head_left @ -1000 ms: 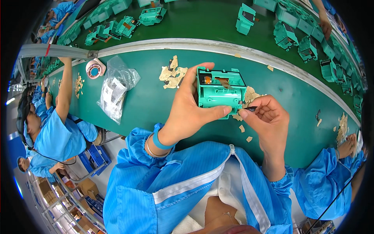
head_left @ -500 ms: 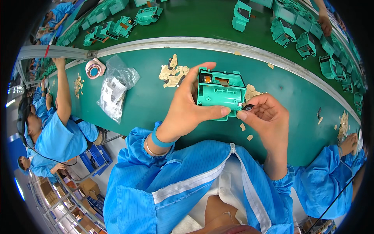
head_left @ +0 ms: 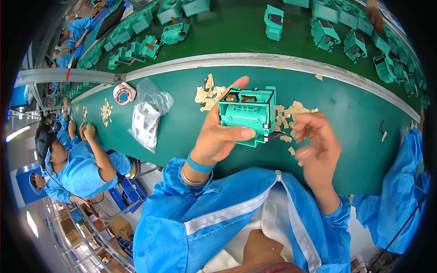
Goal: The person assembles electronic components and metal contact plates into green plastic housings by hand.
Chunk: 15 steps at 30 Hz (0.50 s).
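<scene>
Withdrawn from the black strip [head_left: 276,135] at the green housing's [head_left: 243,120] four o'clock, the right hand [head_left: 322,152] has fingers [head_left: 313,121] spread, while the left hand [head_left: 212,136] pinches the housing above the table [head_left: 350,118], apparently steadying it.

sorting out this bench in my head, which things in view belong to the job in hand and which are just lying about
Part of the job:
- green housing, held in the left hand
- black strip at its lower right, near the open right hand

Seemingly just lying about:
- loose cream scraps
- clear plastic bag
- pink-and-white round device
</scene>
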### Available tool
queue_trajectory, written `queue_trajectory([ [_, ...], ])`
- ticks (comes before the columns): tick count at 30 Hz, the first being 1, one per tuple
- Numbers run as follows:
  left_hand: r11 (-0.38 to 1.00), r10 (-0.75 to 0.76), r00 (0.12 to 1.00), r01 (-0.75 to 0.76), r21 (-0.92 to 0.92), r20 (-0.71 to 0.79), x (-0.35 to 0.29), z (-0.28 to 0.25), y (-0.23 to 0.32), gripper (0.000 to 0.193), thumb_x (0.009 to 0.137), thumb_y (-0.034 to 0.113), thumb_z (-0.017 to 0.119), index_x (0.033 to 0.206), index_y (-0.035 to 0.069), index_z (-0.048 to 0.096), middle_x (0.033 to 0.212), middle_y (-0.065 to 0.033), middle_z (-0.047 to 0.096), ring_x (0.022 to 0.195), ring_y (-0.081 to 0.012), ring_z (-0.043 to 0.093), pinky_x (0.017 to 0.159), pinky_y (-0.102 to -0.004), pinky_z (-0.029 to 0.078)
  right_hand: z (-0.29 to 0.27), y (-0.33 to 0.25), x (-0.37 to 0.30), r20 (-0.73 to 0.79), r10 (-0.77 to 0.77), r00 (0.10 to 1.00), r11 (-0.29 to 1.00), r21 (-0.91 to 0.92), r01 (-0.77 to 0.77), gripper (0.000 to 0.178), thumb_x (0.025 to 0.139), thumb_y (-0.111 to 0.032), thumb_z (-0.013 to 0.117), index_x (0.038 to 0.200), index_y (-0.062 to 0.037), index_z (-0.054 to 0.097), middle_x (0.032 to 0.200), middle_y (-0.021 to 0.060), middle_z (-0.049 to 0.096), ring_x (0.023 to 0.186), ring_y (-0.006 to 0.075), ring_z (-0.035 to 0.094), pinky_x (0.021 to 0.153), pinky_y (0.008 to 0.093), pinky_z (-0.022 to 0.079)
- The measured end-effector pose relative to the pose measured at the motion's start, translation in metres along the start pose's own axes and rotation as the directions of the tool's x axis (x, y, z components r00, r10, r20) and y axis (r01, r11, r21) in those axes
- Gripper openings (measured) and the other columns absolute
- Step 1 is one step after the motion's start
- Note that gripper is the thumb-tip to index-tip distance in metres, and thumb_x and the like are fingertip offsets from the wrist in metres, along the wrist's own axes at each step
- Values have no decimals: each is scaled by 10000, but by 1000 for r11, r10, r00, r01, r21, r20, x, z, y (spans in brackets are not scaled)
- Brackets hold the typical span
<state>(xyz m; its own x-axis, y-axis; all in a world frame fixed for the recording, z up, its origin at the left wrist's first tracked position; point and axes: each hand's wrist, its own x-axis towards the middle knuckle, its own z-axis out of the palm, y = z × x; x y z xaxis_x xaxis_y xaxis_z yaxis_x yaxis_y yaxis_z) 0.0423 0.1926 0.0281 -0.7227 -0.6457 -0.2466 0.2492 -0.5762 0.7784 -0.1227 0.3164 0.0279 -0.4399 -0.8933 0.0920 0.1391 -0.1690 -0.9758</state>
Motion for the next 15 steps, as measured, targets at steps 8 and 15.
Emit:
queue_trajectory([
  [8, 996, 16, 997, -9, -93, 74, 0, 4, -4, 947, 677, -12, 696, 1454, 57, 158, 1266, -126, 490, 1133, -241, 528, 961, -391, 431, 17, 0, 6, 25, -272, 962, 931, -246, 270, 143, 755, -34, 718, 824, -13, 595, 789, 69, 566, 706, 156, 518, 612, 256, 414],
  [15, 972, -23, 993, 50, -230, 120, 6, 7, -20, 1087, 638, 203, 795, 1456, 45, 98, 1256, -91, 496, 1111, -228, 542, 941, -348, 440, 25, 2, 8, -5, -317, 949, 923, -232, 307, 110, 773, -19, 695, 802, -11, 589, 768, 69, 569, 700, 168, 523, 605, 267, 416],
])
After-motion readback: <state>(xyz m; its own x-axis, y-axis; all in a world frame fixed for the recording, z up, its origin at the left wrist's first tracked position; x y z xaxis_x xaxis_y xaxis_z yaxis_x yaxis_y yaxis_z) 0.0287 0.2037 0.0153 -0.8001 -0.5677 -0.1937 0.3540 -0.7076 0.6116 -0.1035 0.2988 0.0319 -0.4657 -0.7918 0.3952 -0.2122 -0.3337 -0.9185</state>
